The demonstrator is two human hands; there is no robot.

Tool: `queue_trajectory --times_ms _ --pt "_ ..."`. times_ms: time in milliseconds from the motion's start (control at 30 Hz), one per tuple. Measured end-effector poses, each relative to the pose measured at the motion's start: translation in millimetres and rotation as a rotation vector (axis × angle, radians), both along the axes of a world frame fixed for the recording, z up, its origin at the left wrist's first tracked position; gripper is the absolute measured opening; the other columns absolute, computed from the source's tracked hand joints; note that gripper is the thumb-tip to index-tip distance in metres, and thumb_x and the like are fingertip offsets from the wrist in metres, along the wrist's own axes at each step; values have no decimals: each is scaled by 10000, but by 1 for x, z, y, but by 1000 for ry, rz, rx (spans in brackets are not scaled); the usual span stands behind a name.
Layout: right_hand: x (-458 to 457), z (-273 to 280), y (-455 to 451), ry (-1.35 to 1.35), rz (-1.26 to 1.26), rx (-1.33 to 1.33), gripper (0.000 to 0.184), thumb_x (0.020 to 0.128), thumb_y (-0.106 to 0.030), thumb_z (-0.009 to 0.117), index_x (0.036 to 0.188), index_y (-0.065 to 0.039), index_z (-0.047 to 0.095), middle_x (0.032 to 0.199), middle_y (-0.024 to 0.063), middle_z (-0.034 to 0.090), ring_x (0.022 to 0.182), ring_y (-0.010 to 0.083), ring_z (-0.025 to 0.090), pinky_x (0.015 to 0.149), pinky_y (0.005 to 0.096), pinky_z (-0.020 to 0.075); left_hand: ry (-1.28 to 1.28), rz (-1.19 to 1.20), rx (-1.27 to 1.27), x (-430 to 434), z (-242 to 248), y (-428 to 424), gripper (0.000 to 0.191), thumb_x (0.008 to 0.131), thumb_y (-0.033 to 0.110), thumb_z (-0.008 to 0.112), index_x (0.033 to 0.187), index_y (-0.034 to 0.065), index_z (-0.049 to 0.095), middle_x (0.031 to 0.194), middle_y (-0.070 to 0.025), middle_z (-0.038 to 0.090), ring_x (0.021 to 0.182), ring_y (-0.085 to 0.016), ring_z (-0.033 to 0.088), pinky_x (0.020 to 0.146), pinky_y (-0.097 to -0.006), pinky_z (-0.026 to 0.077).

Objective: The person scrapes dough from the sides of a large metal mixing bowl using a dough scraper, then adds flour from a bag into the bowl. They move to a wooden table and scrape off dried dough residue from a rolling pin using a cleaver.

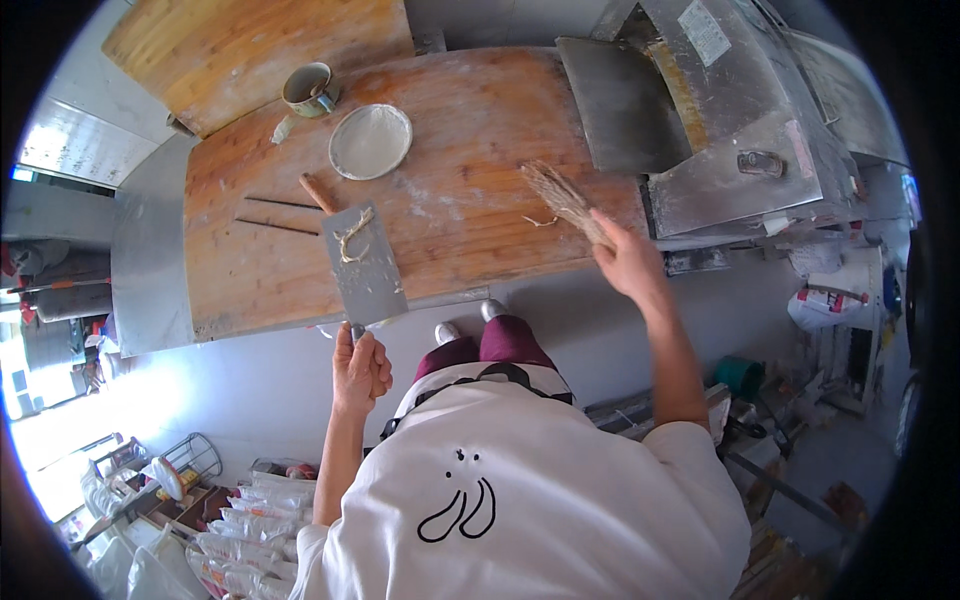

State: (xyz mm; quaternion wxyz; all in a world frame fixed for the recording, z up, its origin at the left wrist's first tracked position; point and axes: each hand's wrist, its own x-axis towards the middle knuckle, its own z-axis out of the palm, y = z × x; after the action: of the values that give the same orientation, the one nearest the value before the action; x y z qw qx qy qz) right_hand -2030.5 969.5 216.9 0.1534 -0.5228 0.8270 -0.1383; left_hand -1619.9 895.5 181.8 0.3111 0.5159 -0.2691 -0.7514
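Observation:
My left hand [361, 367] grips the dark handle of a broad metal cleaver [365, 274] at the front edge of the wooden worktop [465, 202]. Strips and crumbs of pale dough [352, 241] lie on the blade. Over at the right, my right hand [626, 251] is closed around the bound end of a straw hand brush [559, 193], its bristles pointing up and left on the wood. A thin pale scrap [540, 221] lies just left of the brush. Beyond the cleaver are a wooden rolling pin [318, 193], partly hidden by the blade, and two dark thin sticks [276, 226].
A round dish of white flour [371, 141] and an enamel mug [309, 90] stand farther back. At the right is a metal appliance [739, 150] with its lowered door [619, 105] at the worktop's edge. Filled plastic bags [247, 532] are stacked behind me at the left.

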Motion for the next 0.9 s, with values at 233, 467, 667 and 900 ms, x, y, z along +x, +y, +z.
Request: queue_trajectory --times_ms 233,467,667,900 --pt "11 -72 11 -92 148 -50 550 858 -231 617 1385 -305 481 997 173 648 811 376 653 690 457 525 -12 -53 33 -40 -19 16 213 968 155 525 1164 203 456 670 -21 510 463 -127 509 339 -255 379" --pt "-70 -109 28 -472 -86 -270 521 924 -193 577 1423 -157 436 746 109 611 648 204 615 578 332 481 20 -28 126 -123 -69 50 208 972 176 534 1157 215 448 668 -17 504 462 -131 495 354 -261 388" --pt "-95 -138 61 -1051 -154 -55 555 972 -226 532 1483 -167 323 847 33 587 631 96 569 430 232 447 33 18 43 -189 -117 81 184 971 169 522 1131 136 437 657 -32 488 450 -128 482 363 -284 419" --pt "-75 -148 79 -1051 -347 -104 561 980 -263 511 1492 -207 289 945 83 619 632 100 563 430 231 463 -82 133 43 -231 -151 105 279 969 217 539 1206 164 402 654 -9 499 434 -114 478 340 -277 400"
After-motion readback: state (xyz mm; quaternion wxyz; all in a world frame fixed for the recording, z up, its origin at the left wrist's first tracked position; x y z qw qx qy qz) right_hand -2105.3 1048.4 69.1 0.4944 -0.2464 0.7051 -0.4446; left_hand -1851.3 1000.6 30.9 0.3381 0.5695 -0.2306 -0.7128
